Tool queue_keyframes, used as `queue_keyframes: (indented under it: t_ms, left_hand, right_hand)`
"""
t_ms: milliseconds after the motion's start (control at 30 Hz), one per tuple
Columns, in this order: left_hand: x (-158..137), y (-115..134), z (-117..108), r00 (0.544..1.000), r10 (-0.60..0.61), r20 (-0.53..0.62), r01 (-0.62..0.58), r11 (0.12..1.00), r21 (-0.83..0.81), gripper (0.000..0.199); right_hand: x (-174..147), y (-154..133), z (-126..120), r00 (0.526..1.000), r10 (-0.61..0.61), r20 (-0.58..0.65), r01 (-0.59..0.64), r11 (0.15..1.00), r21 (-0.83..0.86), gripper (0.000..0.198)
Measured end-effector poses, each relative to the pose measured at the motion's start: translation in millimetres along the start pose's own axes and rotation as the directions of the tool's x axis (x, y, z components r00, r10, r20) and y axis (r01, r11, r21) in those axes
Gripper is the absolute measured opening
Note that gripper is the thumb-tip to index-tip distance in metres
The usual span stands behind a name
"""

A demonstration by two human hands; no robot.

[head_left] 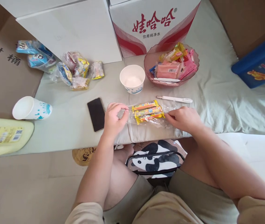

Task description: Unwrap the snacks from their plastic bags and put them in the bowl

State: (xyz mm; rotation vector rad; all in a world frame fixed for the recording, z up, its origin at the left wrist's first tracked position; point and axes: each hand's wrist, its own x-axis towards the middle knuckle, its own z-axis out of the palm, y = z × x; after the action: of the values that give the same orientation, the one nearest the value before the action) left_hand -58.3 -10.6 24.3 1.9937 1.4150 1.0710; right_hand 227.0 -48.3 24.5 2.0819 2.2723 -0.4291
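Head view showed my knees at the bottom of the frame and, just past them, a panda-print bag [155,158] tucked under the table edge. On the cloth-covered table [76,130] my left hand [114,119] was curled nearly shut, fingertips pinching one end of a clear plastic bag [148,115] of yellow candy bars. My right hand [183,119] was closed flat on the opposite end, fingers pressing the film down. To my mind the seal wanted an even, level pull from both ends so the bars stayed put. A black phone [96,113] lay just beside my left hand. Farther off sat a white pen [174,99], a paper bowl [132,79], a pink dish [151,59] of sweets, loose wrapped snacks [76,73] and a tipped cup [31,108].
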Motion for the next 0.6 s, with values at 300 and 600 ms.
queue_keyframes:
  t_ms: [300, 600]
  left_hand:
    - [16.2, -20.0, 3.8, 0.991, -0.121, 0.065, 0.114, 0.989, 0.099, 0.03]
    - [5.9, 0.4, 15.8, 0.885, -0.243, 0.397, 0.279, 0.96, -0.035, 0.015]
  right_hand:
    - [9.4, 1.5, 15.3, 0.964, -0.01, -0.266, 0.103, 0.936, 0.338, 0.069]
    - [14.4, -21.7, 28.2, 0.82, -0.485, -0.305, 0.536, 0.837, 0.109, 0.055]
